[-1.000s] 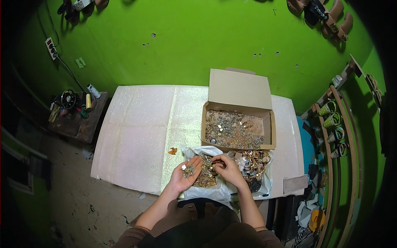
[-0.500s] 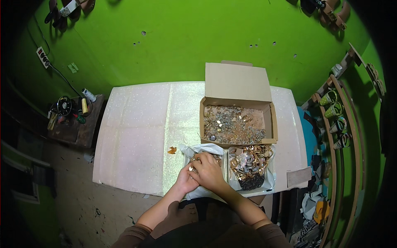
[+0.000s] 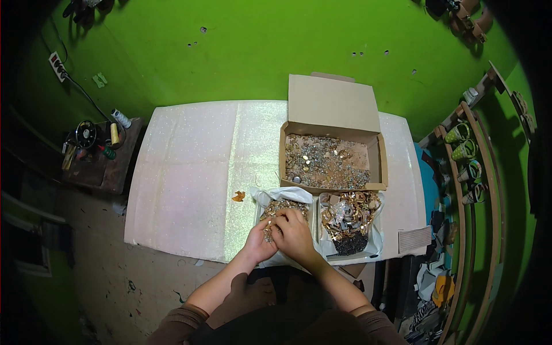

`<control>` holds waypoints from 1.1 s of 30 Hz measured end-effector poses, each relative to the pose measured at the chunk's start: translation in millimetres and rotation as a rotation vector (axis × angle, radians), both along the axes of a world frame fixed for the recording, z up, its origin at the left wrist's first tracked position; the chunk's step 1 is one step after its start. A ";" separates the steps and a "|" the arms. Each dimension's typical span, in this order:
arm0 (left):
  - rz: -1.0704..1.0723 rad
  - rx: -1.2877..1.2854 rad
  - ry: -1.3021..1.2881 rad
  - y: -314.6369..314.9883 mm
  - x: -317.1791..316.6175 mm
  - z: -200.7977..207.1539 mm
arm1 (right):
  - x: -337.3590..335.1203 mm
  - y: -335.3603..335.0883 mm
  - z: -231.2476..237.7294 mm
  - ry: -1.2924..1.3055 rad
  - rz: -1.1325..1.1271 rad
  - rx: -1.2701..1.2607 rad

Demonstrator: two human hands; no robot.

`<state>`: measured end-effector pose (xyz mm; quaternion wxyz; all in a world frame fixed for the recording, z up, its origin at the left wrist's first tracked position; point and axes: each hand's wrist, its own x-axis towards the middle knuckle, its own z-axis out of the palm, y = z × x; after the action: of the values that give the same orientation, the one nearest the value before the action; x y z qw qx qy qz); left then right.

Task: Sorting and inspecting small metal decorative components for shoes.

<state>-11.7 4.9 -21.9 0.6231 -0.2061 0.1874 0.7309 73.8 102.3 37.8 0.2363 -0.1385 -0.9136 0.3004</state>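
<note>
Both my hands are together over a white, plastic-lined tray (image 3: 266, 195) of small gold and silver metallic pieces (image 3: 287, 205). My left hand (image 3: 259, 244) is cupped palm up, and a few of those small pieces show at its fingers. Over it bends my right hand (image 3: 293, 234), its fingers curled together at the left palm; anything between its fingertips is hidden. Just right of it stands a second lined tray with gold buckle-like fittings (image 3: 352, 213) and dark beads (image 3: 351, 244). Behind both trays, an open cardboard box (image 3: 333, 127) holds scattered silver and gold bits.
A brown leaf-like scrap (image 3: 238, 196) lies on the glittery white table cover (image 3: 184, 190). At the right edge rests a ridged pale card (image 3: 414, 240). A small side table (image 3: 109, 167) with thread spools is on the left; a wooden rack (image 3: 454, 172) with shoes is on the right.
The view has shifted slightly, so the table sits higher in the picture. My right hand has slid a little off the tray's pieces, uncovering more of them; both hands stay together.
</note>
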 end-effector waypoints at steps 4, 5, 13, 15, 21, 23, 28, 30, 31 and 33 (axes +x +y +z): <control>-0.005 0.008 -0.029 2.7 2.2 14.9 | 3.7 -3.3 7.6 0.016 -0.032 0.022; -0.003 0.002 -0.037 1.6 2.9 17.2 | 4.3 -5.2 8.9 0.019 -0.042 0.035; 0.020 0.021 -0.031 -1.7 4.8 5.4 | 10.9 -3.3 4.3 -0.040 -0.054 0.181; 0.008 0.038 -0.033 -0.7 5.1 7.4 | 11.0 -1.4 3.5 -0.041 -0.057 0.161; -0.017 -0.101 0.045 0.7 9.8 19.2 | 9.0 3.0 5.5 -0.120 -0.115 0.082; 0.002 -0.088 0.056 -0.2 10.7 16.4 | 6.7 4.4 4.8 -0.132 -0.126 0.121; 0.026 -0.055 -0.003 -4.3 6.5 6.4 | 6.9 10.9 6.5 -0.124 -0.099 -0.114; 0.026 -0.049 -0.024 -4.5 5.1 7.1 | 10.3 16.8 6.3 -0.159 -0.063 -0.283; 0.020 -0.063 -0.030 -5.0 4.9 7.6 | 11.7 20.1 3.0 -0.147 -0.001 -0.358; 0.016 -0.079 -0.037 -5.6 4.8 10.3 | 14.4 23.9 0.9 -0.137 0.062 -0.435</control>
<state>-6.9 -0.7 -11.5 0.6119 -0.2457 0.2027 0.7240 88.2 126.2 38.7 0.1288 -0.1780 -0.8451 0.4874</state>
